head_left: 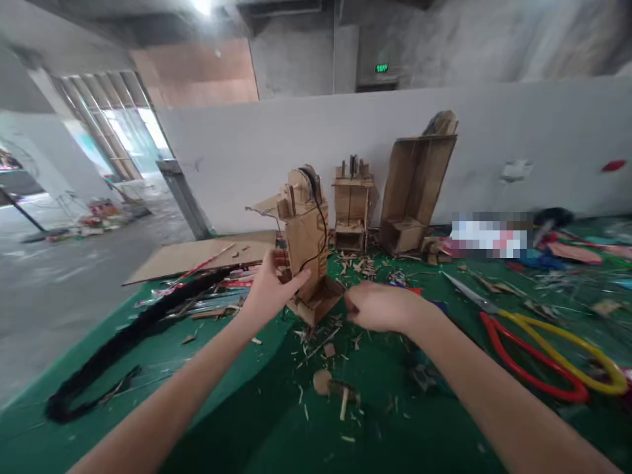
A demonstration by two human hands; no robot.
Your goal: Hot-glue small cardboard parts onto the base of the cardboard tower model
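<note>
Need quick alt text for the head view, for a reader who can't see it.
The left hand grips a cardboard model standing on a green table; the right hand hovers beside its base. Scissors lie right, two more cardboard models behind.

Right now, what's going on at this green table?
A person is working on a cardboard model that stands on the green table. Their left hand grips its side, holding it upright, with a black wire running down it. The right hand is curled just beside its base; whether it holds anything is hard to tell. Cardboard scraps lie in front, big scissors lie to the right, and two more cardboard models stand against the wall.
</note>
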